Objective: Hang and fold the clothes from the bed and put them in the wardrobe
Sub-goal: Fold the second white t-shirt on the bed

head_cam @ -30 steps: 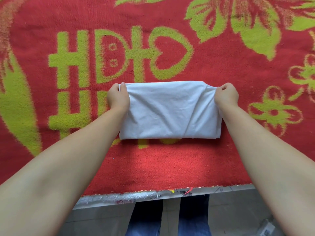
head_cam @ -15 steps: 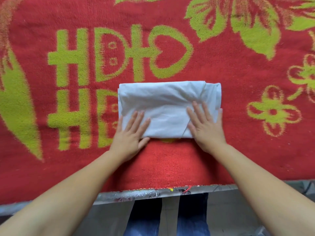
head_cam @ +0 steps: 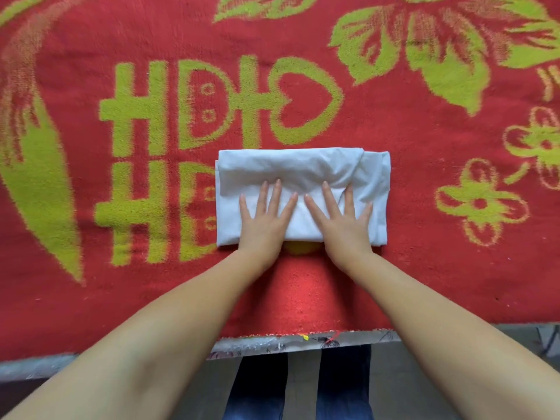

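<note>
1. Far left, the red and green bedspread [head_cam: 91, 298] covers the bed and gives me a flat surface for folding.
2. My left hand [head_cam: 265, 218] lies flat, fingers straight and spread, on the white garment [head_cam: 288, 168], pressing its near half, probably to flatten the fold.
3. The garment, folded into a wide rectangle, sits mid-bed, near enough to reach.
4. My right hand [head_cam: 341, 221] presses beside the left, fingers likewise spread.
5. No wardrobe shows.
</note>
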Available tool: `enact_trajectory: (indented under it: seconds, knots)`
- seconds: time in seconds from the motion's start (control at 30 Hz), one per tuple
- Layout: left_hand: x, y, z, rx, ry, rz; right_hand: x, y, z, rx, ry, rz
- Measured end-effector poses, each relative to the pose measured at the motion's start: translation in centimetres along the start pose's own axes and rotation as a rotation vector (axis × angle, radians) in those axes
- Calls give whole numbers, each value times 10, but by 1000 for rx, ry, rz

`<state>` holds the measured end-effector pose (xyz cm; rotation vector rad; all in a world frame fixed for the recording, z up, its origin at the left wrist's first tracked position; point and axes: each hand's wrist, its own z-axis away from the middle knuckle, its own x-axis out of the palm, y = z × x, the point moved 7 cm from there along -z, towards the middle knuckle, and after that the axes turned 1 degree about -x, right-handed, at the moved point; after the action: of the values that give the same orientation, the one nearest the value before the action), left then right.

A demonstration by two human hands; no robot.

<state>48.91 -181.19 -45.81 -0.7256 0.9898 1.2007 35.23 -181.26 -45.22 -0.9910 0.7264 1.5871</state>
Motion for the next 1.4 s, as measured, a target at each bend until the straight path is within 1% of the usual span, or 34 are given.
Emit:
enact_trajectory:
  seconds: [0.13, 0.23, 0.3, 0.4, 0.5, 0.7, 0.83, 0.97, 1.1, 1.27, 1.4]
  knots:
    - [-23, -1, 1, 21, -153, 54, -25, 2, -1, -6, -119, -38]
    - [-67, -5, 9, 17, -223, 97, -72, 3, 2, -32, -169, -11]
    - [-109, -9, 12, 8, -214, 91, -115, 2, 7, -51, -158, 25]
    - [-177, -9, 20, 26, -176, 20, -176, 1, 19, -103, -136, 80]
    - [-239, -12, 37, -7, -133, -17, -237, -1, 37, -151, -81, 94]
    - [-345, -17, 81, -135, 7, -52, -344, -14, 69, -312, 93, 204]
    - [-391, -33, 117, -268, 34, -33, -395, -40, 80, -434, 119, 258]
    - [-414, -54, 162, -408, 88, -3, -432, -82, 92, -564, 174, 341]
    - [-416, -77, 213, -532, 130, 16, -448, -129, 115, -688, 217, 410]
    - [-401, -103, 296, -673, 174, 82, -447, -203, 161, -863, 238, 480]
    - [-373, -116, 399, -815, 216, 134, -427, -280, 226, -1054, 256, 517]
